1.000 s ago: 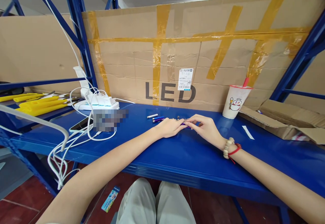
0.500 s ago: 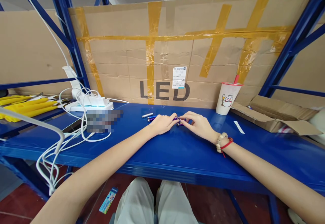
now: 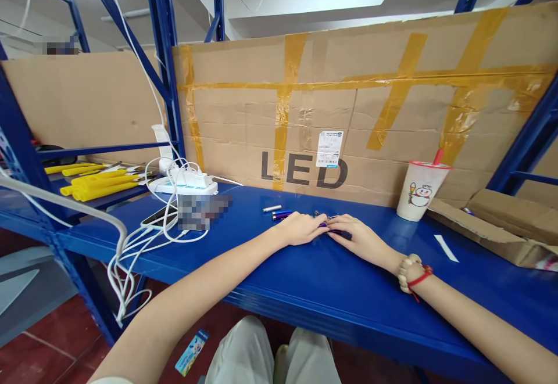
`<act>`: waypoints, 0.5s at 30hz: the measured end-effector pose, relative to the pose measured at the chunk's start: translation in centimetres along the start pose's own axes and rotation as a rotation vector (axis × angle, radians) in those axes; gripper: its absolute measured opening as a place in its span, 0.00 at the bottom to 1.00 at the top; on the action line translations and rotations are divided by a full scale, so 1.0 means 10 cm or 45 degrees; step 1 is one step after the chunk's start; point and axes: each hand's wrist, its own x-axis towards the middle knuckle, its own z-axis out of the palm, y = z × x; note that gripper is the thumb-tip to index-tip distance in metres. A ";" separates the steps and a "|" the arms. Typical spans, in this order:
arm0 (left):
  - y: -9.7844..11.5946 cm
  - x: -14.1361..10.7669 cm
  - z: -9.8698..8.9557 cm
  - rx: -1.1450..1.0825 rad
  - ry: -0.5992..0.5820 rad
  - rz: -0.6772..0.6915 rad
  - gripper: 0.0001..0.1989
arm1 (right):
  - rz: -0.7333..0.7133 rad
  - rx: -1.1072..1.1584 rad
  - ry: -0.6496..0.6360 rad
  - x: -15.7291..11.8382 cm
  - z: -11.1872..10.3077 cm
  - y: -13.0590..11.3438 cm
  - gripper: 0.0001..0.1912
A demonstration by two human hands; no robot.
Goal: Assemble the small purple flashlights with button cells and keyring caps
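Left of the drink cup, above the blue surface, left hand and right hand both pinch a slim purple piece.

Reaches in over the near edge of the bench with left arm and right arm, slanting both inward from either side. Bends left arm slightly at the elbow. Keeps left wrist nearly straight, right wrist close to straight as well. Holds left hand and right hand low above the middle of the bench, backs up, fingers curved and pointing toward each other, fingertips meeting or nearly so. Leaves the tightness of either grip too small to tell.
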 end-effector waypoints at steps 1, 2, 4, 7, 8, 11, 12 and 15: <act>0.00 0.00 0.01 0.002 0.003 0.005 0.16 | 0.000 -0.002 -0.003 0.00 0.00 0.00 0.12; 0.00 0.00 0.01 0.005 0.005 0.008 0.16 | 0.002 -0.005 -0.008 0.00 -0.01 0.00 0.12; -0.01 0.00 0.01 0.010 0.005 0.012 0.16 | 0.007 -0.010 -0.021 0.01 -0.01 -0.01 0.11; -0.01 0.00 0.01 0.014 0.003 0.017 0.16 | 0.009 -0.011 -0.040 0.01 -0.02 -0.01 0.11; -0.01 0.00 0.01 0.014 0.004 0.020 0.16 | 0.008 -0.009 -0.042 0.01 -0.02 -0.01 0.11; -0.01 0.00 0.00 0.011 0.008 0.033 0.16 | 0.009 -0.002 -0.036 0.00 -0.01 -0.01 0.11; -0.01 0.00 0.00 0.009 0.009 0.037 0.16 | 0.009 -0.001 -0.035 0.00 -0.01 -0.02 0.11; -0.01 -0.01 0.00 0.002 0.005 0.037 0.16 | 0.014 0.002 -0.037 0.00 -0.03 -0.04 0.11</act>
